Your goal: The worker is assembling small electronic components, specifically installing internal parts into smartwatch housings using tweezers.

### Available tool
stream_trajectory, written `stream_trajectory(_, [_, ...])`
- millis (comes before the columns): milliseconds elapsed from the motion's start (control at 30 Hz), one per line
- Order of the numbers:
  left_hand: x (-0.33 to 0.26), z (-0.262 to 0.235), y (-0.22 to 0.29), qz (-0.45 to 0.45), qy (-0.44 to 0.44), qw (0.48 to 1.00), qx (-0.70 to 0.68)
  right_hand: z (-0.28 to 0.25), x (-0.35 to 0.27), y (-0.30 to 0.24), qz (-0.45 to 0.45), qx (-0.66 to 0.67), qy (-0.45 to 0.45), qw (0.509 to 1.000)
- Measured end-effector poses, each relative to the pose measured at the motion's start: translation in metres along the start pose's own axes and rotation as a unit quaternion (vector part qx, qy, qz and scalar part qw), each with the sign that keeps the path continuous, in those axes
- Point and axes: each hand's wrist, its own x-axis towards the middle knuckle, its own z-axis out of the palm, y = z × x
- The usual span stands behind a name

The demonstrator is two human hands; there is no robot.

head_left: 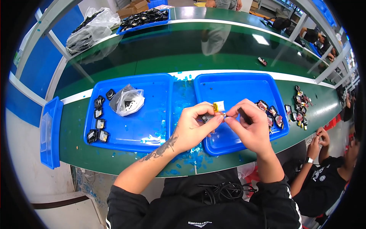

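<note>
Bright overhead light glares off the green belt; fisheye edges bend.

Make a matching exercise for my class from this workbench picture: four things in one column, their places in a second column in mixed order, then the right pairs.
Things
1. clear plastic bag
2. small yellow part
3. row of small black parts
4. empty blue tray

Places
A. at the left end of the bench
B. at the fingertips of both hands
C. down the left tray's left side
D. upper middle of the left tray

Pairs: 1-D, 2-B, 3-C, 4-A
</note>
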Motion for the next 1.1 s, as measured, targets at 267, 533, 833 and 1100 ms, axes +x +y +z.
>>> stream_trajectory(267, [0.001,0.0,-0.006,0.025,0.006,0.999,0.048,0.003,0.001,-0.002,-0.109,-0.116,0.036,0.987])
stream_trajectory(533, [0.001,0.006,-0.005,0.01,0.029,1.0,-0.003,0.011,0.003,0.01,-0.031,-0.002,0.062,0.998])
stream_trajectory(833, [0.0,0.003,-0.006,0.022,0.043,0.999,-0.002,0.013,0.008,0.018,0.053,0.207,0.123,0.969])
stream_trajectory(1100, [-0.002,0.004,-0.003,-0.026,0.03,0.997,-0.07,0.005,0.003,0.004,-0.101,-0.074,0.058,0.99])
